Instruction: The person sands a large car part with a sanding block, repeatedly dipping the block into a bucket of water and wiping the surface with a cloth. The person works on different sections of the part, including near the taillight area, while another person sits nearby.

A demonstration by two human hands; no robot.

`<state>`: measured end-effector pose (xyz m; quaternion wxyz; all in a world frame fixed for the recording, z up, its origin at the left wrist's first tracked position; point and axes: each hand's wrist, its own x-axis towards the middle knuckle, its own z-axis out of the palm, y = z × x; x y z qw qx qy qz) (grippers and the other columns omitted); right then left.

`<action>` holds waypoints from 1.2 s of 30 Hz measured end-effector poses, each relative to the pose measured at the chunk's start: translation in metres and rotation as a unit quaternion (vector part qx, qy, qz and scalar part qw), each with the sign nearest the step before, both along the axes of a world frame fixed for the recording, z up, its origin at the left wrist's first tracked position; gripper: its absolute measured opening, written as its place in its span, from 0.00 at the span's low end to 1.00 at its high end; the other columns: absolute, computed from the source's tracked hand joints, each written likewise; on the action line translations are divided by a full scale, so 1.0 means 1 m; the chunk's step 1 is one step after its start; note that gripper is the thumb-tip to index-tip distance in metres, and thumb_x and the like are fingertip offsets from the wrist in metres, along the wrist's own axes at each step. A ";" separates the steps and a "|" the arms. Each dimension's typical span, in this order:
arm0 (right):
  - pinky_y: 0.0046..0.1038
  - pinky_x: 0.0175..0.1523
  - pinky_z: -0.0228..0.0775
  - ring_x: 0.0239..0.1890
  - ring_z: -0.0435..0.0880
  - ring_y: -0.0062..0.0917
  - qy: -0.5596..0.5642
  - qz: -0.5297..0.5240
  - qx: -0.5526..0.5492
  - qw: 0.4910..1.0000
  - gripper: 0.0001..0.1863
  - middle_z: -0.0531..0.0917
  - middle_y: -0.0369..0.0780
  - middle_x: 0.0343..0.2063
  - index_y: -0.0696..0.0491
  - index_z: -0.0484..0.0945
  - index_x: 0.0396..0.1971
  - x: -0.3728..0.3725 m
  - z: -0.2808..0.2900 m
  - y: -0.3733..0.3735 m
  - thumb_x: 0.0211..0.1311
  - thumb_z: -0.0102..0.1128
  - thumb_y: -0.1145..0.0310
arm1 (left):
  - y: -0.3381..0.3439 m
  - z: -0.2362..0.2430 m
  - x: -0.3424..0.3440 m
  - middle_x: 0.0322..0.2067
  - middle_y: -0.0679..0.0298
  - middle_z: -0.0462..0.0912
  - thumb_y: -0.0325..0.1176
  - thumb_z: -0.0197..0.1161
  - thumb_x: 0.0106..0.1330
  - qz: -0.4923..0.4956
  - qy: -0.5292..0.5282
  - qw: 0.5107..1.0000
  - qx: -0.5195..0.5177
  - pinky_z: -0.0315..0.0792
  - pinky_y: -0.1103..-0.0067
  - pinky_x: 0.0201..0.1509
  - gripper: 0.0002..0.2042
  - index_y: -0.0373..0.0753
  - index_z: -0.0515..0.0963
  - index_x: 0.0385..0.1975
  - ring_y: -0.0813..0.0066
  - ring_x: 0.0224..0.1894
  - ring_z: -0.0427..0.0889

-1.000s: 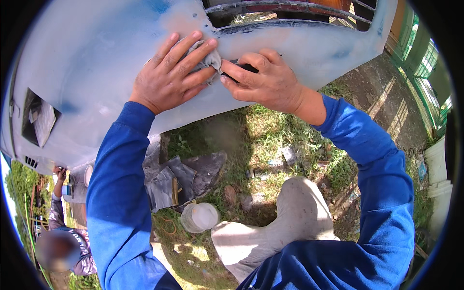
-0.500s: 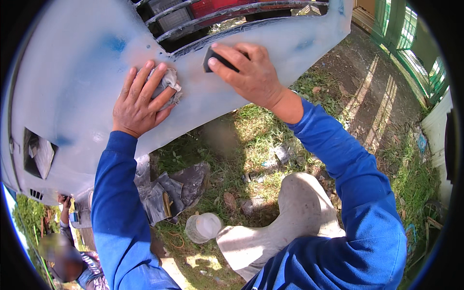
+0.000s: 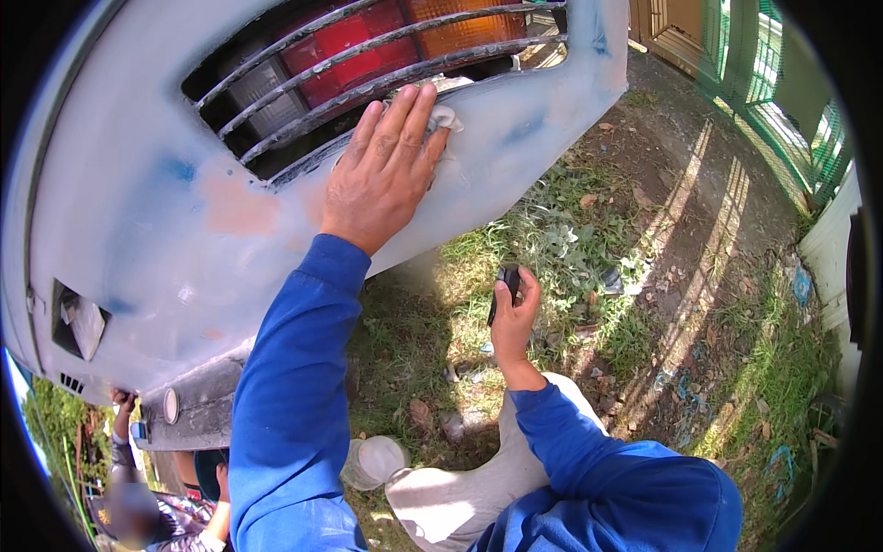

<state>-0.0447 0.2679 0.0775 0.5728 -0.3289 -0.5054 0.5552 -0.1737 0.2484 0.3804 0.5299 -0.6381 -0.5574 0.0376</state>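
Observation:
Just below the tail light [image 3: 349,48], my left hand [image 3: 382,175] presses a crumpled pale rag [image 3: 446,118] against the car body panel [image 3: 267,267]. Its fingers lie extended over the rag, which shows mainly beside the fingertips. The panel is whitish grey with blue and pinkish patches. Thin bars cross the red, amber and clear light. My right hand [image 3: 517,322] is lowered over the grass, apart from the panel, with its fingers closed on a small black sanding block [image 3: 503,287].
A translucent plastic tub [image 3: 375,462] stands on the grass by my light-coloured trouser leg [image 3: 460,497]. Another person [image 3: 175,515] is at the lower left, near the dark bumper [image 3: 212,400]. Green mesh fencing [image 3: 773,101] runs along the right. Litter lies on the ground.
My left hand has slid the rag rightward to below the tail light. My right hand has come off the panel and down with the sanding block. The view has shifted, showing more of the light.

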 end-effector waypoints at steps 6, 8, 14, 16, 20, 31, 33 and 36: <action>0.26 0.56 0.68 0.46 0.75 0.22 0.235 0.056 -0.302 0.922 0.21 0.75 0.37 0.45 0.54 0.68 0.54 -0.004 -0.003 -0.001 0.66 0.66 0.70 | 0.113 -0.016 0.053 0.73 0.59 0.61 0.36 0.56 0.67 -0.100 0.008 0.995 -0.016 0.52 0.65 0.78 0.21 0.48 0.75 0.61 0.65 0.75 0.57; 0.26 0.55 0.68 0.46 0.75 0.21 0.240 0.069 -0.322 0.913 0.21 0.75 0.37 0.44 0.55 0.68 0.53 0.000 -0.007 -0.004 0.65 0.67 0.69 | 0.139 -0.028 0.067 0.72 0.61 0.61 0.36 0.57 0.67 -0.113 0.001 0.994 0.002 0.52 0.66 0.78 0.22 0.47 0.75 0.62 0.65 0.75 0.57; 0.26 0.51 0.70 0.43 0.76 0.22 0.258 0.024 -0.320 0.911 0.18 0.75 0.37 0.44 0.56 0.68 0.53 0.007 -0.006 0.026 0.67 0.62 0.72 | 0.130 -0.059 0.059 0.72 0.63 0.62 0.36 0.57 0.66 -0.094 0.106 0.980 -0.142 0.51 0.68 0.80 0.21 0.47 0.74 0.61 0.67 0.75 0.58; 0.26 0.48 0.73 0.43 0.78 0.24 0.255 -0.017 -0.335 0.907 0.17 0.75 0.39 0.46 0.56 0.67 0.54 0.005 -0.018 0.039 0.68 0.57 0.76 | 0.111 -0.073 0.047 0.72 0.64 0.61 0.37 0.57 0.66 -0.087 0.124 0.969 -0.193 0.50 0.69 0.80 0.22 0.47 0.74 0.61 0.68 0.75 0.57; 0.27 0.49 0.75 0.45 0.77 0.25 0.244 -0.018 -0.336 0.910 0.16 0.74 0.41 0.48 0.56 0.67 0.55 0.003 -0.020 0.038 0.68 0.53 0.78 | 0.055 -0.107 0.018 0.72 0.65 0.62 0.37 0.57 0.67 -0.046 0.159 0.948 -0.273 0.47 0.70 0.81 0.22 0.46 0.74 0.62 0.69 0.75 0.56; 0.27 0.47 0.73 0.41 0.77 0.22 0.234 0.029 -0.361 0.902 0.16 0.77 0.36 0.42 0.55 0.68 0.54 -0.008 -0.037 0.035 0.68 0.55 0.74 | -0.009 -0.173 0.021 0.50 0.63 0.81 0.33 0.60 0.60 -0.016 -0.107 0.952 -0.288 0.55 0.68 0.79 0.09 0.45 0.82 0.39 0.63 0.66 0.71; 0.30 0.41 0.76 0.34 0.81 0.25 0.247 0.065 -0.389 0.885 0.08 0.80 0.34 0.31 0.52 0.77 0.43 -0.022 -0.058 0.039 0.69 0.57 0.65 | -0.004 -0.190 0.039 0.49 0.61 0.82 0.32 0.61 0.60 -0.008 -0.234 0.940 -0.249 0.69 0.66 0.68 0.10 0.46 0.83 0.40 0.61 0.62 0.75; 0.36 0.46 0.81 0.42 0.85 0.29 0.209 0.123 -0.533 0.811 0.11 0.82 0.38 0.41 0.53 0.75 0.48 -0.025 -0.044 0.014 0.73 0.53 0.64 | -0.020 -0.227 0.046 0.48 0.57 0.82 0.36 0.62 0.62 0.088 -0.457 0.873 -0.145 0.76 0.64 0.57 0.10 0.44 0.84 0.42 0.55 0.55 0.80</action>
